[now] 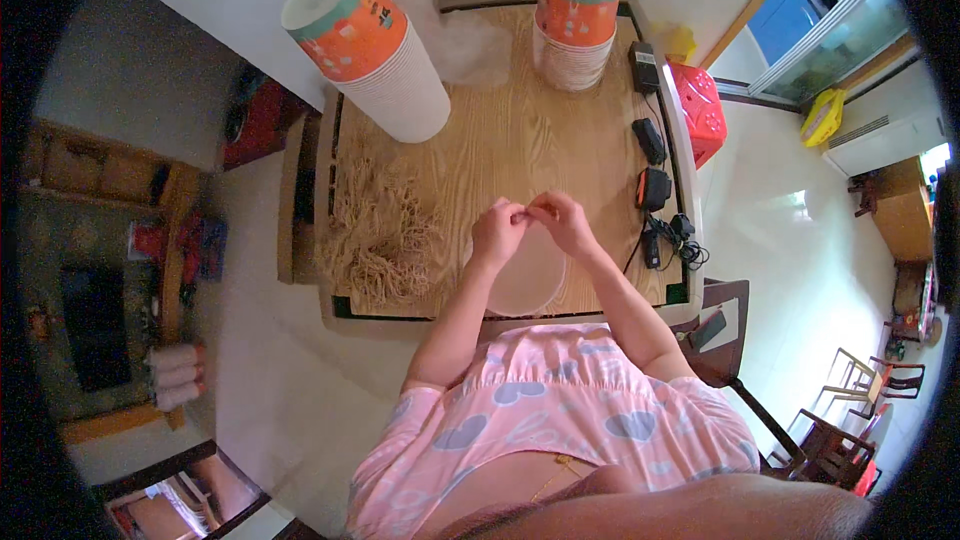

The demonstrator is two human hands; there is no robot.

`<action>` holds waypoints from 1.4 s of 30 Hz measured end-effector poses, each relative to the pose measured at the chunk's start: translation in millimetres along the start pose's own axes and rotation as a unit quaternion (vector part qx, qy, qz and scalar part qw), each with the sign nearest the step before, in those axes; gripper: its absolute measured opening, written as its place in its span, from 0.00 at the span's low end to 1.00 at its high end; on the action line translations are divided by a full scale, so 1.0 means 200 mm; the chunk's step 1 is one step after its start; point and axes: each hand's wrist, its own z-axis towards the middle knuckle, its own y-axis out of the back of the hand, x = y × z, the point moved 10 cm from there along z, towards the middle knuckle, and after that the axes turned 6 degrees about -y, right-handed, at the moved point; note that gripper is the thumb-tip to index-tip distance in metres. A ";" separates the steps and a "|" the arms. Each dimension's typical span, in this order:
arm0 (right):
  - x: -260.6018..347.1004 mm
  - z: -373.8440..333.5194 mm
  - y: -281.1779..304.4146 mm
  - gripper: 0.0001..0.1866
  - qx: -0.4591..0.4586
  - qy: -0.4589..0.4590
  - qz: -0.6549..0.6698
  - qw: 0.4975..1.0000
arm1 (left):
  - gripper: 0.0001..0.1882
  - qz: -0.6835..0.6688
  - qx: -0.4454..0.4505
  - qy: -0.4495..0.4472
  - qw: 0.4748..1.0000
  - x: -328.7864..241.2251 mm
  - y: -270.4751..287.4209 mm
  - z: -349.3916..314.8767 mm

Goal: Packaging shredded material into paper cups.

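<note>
My left hand (497,230) and my right hand (560,220) meet over the near middle of a wooden table (520,130). Their fingertips pinch together on something thin and pale, too small to make out, perhaps a strand of string. Right under the hands stands a white paper cup (535,280), seen from above as a pale disc. A heap of tan string loops (385,235) lies on the table to the left of my left hand.
Two tall stacks of paper cups in orange wrappers stand at the far left (375,55) and far middle (577,20), with clear plastic wrap (470,45) between. Black chargers and cables (655,205) line the right edge. A red stool (697,110) and wooden chairs (850,410) stand on the floor.
</note>
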 end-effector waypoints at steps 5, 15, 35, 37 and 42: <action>0.01 -0.06 0.03 0.09 -0.055 0.012 -0.037 0.998 | 0.06 -0.039 0.011 0.020 0.999 0.07 -0.04 0.02; 0.03 -0.11 0.00 0.11 0.052 0.015 -0.215 0.975 | 0.07 -0.089 0.010 -0.022 0.996 0.13 -0.10 0.01; -0.13 -0.05 -0.07 0.03 0.003 -0.099 0.007 0.995 | 0.04 -0.386 -0.045 0.074 0.918 0.27 -0.20 -0.13; -0.09 -0.05 -0.08 0.03 0.007 -0.097 0.033 0.995 | 0.05 -0.355 -0.040 0.059 0.932 0.25 -0.19 -0.12; -0.09 -0.02 0.01 0.05 -0.076 -0.089 0.137 0.984 | 0.07 -0.307 -0.084 0.015 0.948 0.22 -0.17 -0.11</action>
